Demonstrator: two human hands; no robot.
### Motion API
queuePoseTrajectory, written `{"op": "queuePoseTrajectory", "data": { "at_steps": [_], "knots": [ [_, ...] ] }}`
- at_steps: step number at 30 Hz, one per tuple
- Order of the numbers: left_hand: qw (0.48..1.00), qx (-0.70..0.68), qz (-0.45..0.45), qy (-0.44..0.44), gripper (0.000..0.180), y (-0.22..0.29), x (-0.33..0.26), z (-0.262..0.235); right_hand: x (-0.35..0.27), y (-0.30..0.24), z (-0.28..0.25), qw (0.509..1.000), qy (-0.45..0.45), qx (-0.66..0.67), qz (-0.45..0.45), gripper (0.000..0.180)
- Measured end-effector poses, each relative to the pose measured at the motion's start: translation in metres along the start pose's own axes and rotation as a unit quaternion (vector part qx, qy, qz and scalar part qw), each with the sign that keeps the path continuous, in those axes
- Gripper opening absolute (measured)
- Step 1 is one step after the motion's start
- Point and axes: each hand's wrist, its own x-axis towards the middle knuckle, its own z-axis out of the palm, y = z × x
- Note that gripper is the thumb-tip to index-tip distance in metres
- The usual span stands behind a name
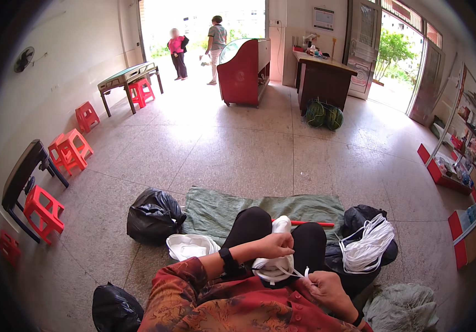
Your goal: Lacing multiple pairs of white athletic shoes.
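Note:
In my lap, between my knees, rests a rounded white piece [274, 271] with white cord lying across it; its exact kind is unclear. My left hand [274, 245] is closed in a pinch above it, and whatever the fingers hold is too small to make out. Lower and to the right, my right hand [325, 289] pinches a white cord [296, 273] that runs to the piece. A big bundle of white cords [368, 243] lies on a black plastic bag by my right knee. Beside my left knee sit several white cup-shaped pieces [191, 246], nested together.
A green woven sheet [210, 209] is spread ahead of my knees, with a red stick [312, 223] on it. Black bags [155, 216] flank me. Red stools [44, 211] line the left wall; shelves [459, 182] stand right. Two people [216, 41] stand near the doorway.

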Motion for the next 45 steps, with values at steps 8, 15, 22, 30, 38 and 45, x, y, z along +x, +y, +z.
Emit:
{"op": "queuePoseTrajectory", "data": {
  "at_steps": [8,15,22,30,38,45],
  "knots": [
    [0.998,0.056,0.007,-0.005,0.014,-0.02,0.019,0.021,0.061,-0.074,0.006,0.939,-0.198,0.265,-0.096,0.035],
    [0.988,-0.13,-0.041,0.067,0.012,-0.015,-0.011,0.001,0.087,-0.078,-0.013,0.924,-0.174,0.326,-0.096,0.034],
    [0.812,0.448,0.367,-0.073,0.03,0.046,-0.059,-0.025,0.127,-0.016,-0.08,0.891,-0.077,0.447,0.001,0.043],
    [0.444,0.816,0.362,-0.08,0.025,0.063,-0.027,-0.008,0.147,0.022,-0.067,0.934,-0.017,0.355,-0.042,0.044],
    [0.96,-0.119,-0.242,-0.074,0.029,0.024,-0.023,-0.022,0.072,0.046,0.027,0.973,-0.105,0.122,-0.166,0.028],
    [0.991,-0.127,-0.014,-0.049,0.025,-0.014,-0.03,-0.012,0.06,0.01,0.059,0.93,-0.158,0.314,-0.108,0.023]
  ]
}}
